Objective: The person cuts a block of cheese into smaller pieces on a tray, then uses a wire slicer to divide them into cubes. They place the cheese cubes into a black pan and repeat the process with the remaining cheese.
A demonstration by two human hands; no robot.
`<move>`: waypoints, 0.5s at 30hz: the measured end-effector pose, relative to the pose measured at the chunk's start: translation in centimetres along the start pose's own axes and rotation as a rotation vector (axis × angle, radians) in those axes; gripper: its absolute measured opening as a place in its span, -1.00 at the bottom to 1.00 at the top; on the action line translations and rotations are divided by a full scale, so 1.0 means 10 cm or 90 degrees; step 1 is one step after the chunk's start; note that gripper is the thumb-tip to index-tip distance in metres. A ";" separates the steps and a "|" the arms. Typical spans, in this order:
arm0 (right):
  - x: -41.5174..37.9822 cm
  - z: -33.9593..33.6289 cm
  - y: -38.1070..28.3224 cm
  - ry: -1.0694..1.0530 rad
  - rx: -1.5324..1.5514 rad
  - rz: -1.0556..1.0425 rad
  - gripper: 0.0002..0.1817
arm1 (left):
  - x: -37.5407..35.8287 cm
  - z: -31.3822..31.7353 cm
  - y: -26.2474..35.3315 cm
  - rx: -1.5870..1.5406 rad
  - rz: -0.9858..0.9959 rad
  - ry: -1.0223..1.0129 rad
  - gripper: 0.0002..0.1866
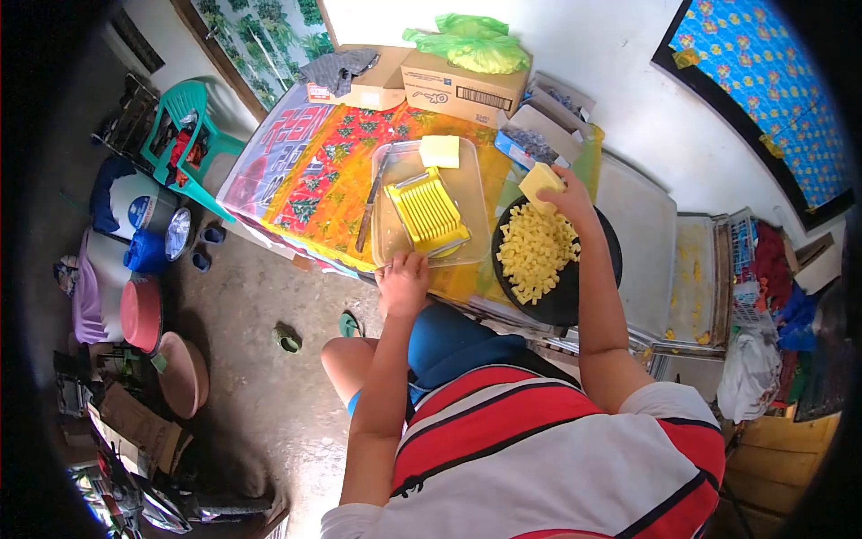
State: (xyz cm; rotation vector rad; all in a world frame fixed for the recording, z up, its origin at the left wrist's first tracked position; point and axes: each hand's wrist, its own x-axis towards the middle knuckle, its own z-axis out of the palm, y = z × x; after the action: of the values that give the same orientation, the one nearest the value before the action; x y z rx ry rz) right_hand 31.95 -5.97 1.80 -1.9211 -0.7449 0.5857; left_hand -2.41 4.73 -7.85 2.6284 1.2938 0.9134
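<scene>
A pale yellow block [540,186] is in the right hand [573,193], gripped between thumb and fingers over the far side of a round black pan [597,280]; it seems held by its side so that most of it stays free of the palm. Under it, yellow cubes [534,256] heap toward the pan's left side, and the pan's wide rim probably serves to keep them together. Just left of the pan is a clear shallow tray [472,199]. The left hand [403,280] rests on its near edge with fingers bent, perhaps to steady it; whether they pinch the rim, I cannot tell. Inside, a yellow slicer [426,211] lies at a slant, likely kept there so the tray catches scraps. A second block [439,152] is at the far edge, and a knife [366,220] lies along the left side. The tray and pan both sit near the table's front edge, leaving little margin toward the lap. Behind, open boxes [545,130] and a cardboard box [462,88] crowd the far side, close to the right hand. More open room is leftward, over the patterned tablecloth [334,184].
</scene>
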 end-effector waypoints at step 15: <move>0.42 1.20 -0.37 -0.137 -0.238 -0.208 -0.21 | 0.00 -0.07 0.02 0.000 -0.005 -0.027 -0.85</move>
State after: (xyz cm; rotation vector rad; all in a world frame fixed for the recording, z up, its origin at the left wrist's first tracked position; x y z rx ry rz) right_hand 25.89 5.60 -0.36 -2.0258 -1.3563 0.4761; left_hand -2.67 4.42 -7.19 2.6252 1.2935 0.8514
